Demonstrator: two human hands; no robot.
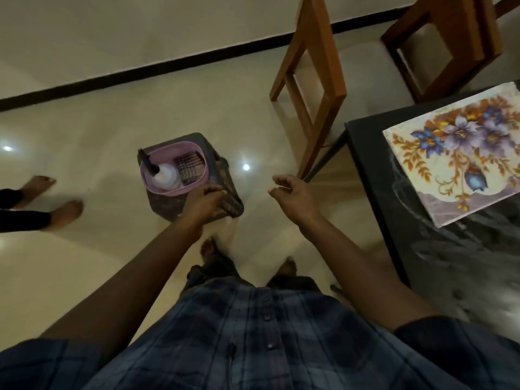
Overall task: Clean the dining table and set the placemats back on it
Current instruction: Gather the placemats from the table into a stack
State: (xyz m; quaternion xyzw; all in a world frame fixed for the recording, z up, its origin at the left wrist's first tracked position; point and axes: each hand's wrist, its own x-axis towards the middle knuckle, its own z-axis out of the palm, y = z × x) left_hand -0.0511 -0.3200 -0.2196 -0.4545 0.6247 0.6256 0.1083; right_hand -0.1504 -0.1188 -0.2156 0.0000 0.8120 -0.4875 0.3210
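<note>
A dark dining table (374, 175) fills the right side, its top smeared with pale streaks. On it lies a floral placemat (455, 153) with purple and blue flowers. On the floor to the left stands a dark stool (225, 198) carrying a pink basket (203, 175) that holds a white spray bottle (166, 175) and a checked cloth (189, 167). My left hand (206, 202) reaches down over the stool's near corner beside the basket; whether it grips anything is unclear. My right hand (292, 192) hovers above the floor between stool and table, fingers loosely curled, holding nothing.
Two wooden chairs (312, 80) (450, 40) stand beyond the table's far end. Another person's bare feet (56, 204) are on the glossy tiled floor at the left. A wall with a black skirting line (140, 68) runs behind.
</note>
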